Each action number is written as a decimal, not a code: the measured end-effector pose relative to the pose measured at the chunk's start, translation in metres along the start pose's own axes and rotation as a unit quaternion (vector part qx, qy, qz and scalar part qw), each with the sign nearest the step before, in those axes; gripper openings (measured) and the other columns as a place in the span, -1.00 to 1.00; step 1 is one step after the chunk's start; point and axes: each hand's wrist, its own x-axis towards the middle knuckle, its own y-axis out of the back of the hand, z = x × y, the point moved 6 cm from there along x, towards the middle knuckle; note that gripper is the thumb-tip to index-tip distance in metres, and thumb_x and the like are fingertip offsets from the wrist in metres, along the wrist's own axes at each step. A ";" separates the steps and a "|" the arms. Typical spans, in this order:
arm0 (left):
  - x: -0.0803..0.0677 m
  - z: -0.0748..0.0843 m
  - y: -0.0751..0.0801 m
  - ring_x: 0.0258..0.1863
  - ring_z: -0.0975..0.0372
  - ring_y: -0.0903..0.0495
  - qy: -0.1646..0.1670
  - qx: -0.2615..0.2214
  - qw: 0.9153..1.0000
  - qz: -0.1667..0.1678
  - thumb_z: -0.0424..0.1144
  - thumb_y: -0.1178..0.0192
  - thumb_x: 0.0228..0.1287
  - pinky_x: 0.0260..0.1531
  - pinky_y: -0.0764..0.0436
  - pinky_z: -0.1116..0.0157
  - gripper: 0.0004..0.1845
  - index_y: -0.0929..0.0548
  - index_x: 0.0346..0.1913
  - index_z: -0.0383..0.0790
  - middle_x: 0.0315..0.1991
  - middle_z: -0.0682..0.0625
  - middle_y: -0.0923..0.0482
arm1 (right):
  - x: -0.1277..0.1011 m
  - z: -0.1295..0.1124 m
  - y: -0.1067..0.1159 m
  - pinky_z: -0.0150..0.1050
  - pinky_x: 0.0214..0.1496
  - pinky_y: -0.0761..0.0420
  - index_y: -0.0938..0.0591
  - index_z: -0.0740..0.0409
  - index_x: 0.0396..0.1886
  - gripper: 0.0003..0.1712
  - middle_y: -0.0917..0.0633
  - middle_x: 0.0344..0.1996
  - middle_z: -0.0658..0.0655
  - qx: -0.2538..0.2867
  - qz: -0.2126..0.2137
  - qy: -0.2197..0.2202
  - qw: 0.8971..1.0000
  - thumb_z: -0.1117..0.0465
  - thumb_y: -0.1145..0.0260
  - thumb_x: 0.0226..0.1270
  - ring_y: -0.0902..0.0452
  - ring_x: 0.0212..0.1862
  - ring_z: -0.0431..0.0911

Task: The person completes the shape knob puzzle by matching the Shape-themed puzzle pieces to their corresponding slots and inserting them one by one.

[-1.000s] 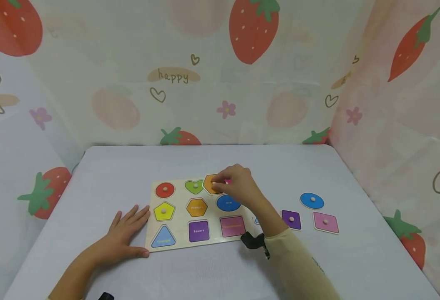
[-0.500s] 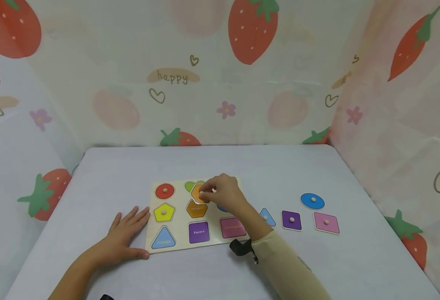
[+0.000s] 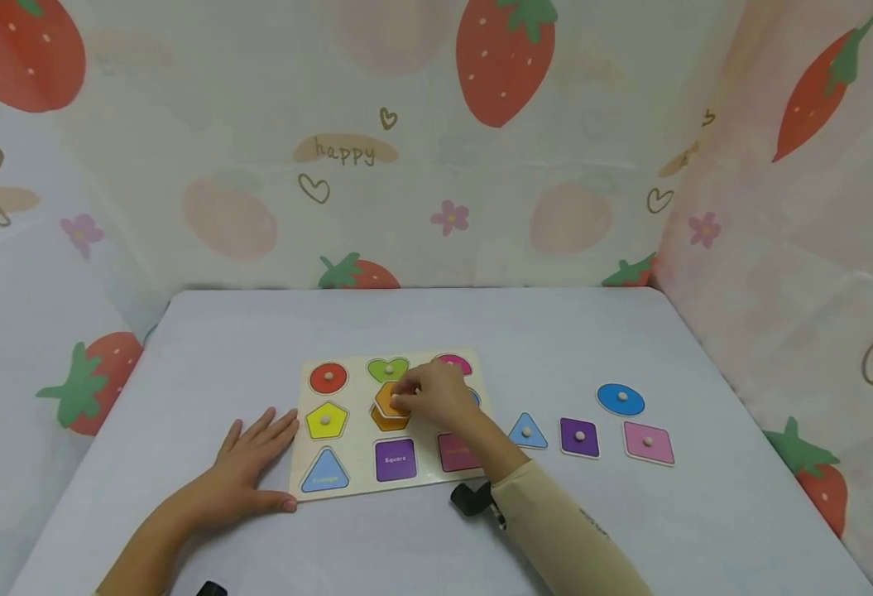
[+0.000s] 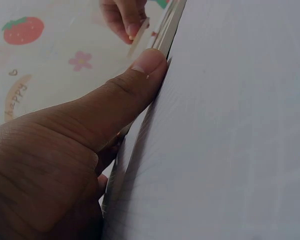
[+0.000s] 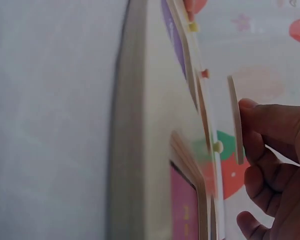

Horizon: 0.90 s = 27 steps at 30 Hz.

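My right hand [image 3: 436, 396] pinches the orange hexagon piece [image 3: 387, 400] by its knob. In the right wrist view this piece [image 5: 235, 120] is seen edge-on, held apart from the wooden shape puzzle board [image 5: 157, 75]. In the head view it hangs over the middle of the board [image 3: 357, 490], partly covering the orange hexagon recess [image 3: 389, 420]. My left hand [image 3: 246, 472] lies flat with fingers spread, its fingertips and thumb at the board's left edge. Red circle [image 3: 328, 378], green heart [image 3: 387, 370] and yellow pentagon [image 3: 327, 420] pieces with knobs sit in the board.
Right of the board lie loose knobbed pieces: a blue triangle [image 3: 528, 432], a purple square [image 3: 579, 437], a blue oval [image 3: 621, 399] and a pink rectangle [image 3: 648, 443]. The board shows triangle [image 3: 324, 471], square [image 3: 395, 460] and rectangle [image 3: 457, 454] recesses. Strawberry-print curtains surround the white table.
My right hand has carried the orange hexagon piece left and down, from beside the green heart to over the hexagon recess. The left hand stays in place.
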 end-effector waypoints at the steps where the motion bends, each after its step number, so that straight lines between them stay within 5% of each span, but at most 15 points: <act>1: 0.001 0.000 0.000 0.64 -0.19 0.22 0.000 0.000 1.000 -0.001 0.38 -0.49 -0.12 0.49 0.47 -0.31 0.28 -0.18 0.62 -0.16 0.65 -0.10 -0.04 | 0.000 0.001 -0.002 -0.34 -0.31 -0.50 -0.85 -0.11 -0.30 -0.90 -0.68 -0.50 -0.22 0.002 -0.003 -0.002 1.000 0.03 -0.56 0.24 -0.50 -0.29 -0.18; 13: 0.002 0.001 -0.001 0.64 -0.19 0.22 -0.004 -0.001 1.000 0.002 0.39 -0.48 -0.12 0.50 0.50 -0.27 0.29 -0.17 0.62 -0.15 0.66 -0.10 -0.03 | 0.001 0.006 -0.014 -0.33 -0.25 -0.55 -0.85 -0.12 -0.32 -0.90 -0.72 -0.51 -0.27 0.009 -0.022 -0.004 1.000 0.02 -0.56 0.23 -0.54 -0.33 -0.25; 19: 0.003 0.001 0.000 0.64 -0.18 0.23 -0.001 0.001 1.000 0.000 0.39 -0.48 -0.12 0.49 0.50 -0.28 0.28 -0.17 0.62 -0.14 0.66 -0.09 -0.04 | 0.002 0.005 -0.017 -0.07 0.15 -0.42 -0.85 -0.16 -0.32 -0.89 -0.70 -0.53 -0.31 -0.024 -0.015 0.004 1.000 -0.02 -0.56 0.23 -0.52 -0.32 -0.29; 27: 0.002 0.000 -0.001 0.64 -0.18 0.22 -0.003 0.007 1.000 0.001 0.40 -0.48 -0.12 0.50 0.50 -0.26 0.29 -0.16 0.62 -0.14 0.66 -0.09 -0.03 | 0.003 0.006 -0.022 0.04 0.25 -0.38 -0.86 -0.16 -0.29 -0.88 -0.71 -0.53 -0.33 -0.043 -0.014 0.019 0.999 -0.03 -0.55 0.24 -0.52 -0.31 -0.32</act>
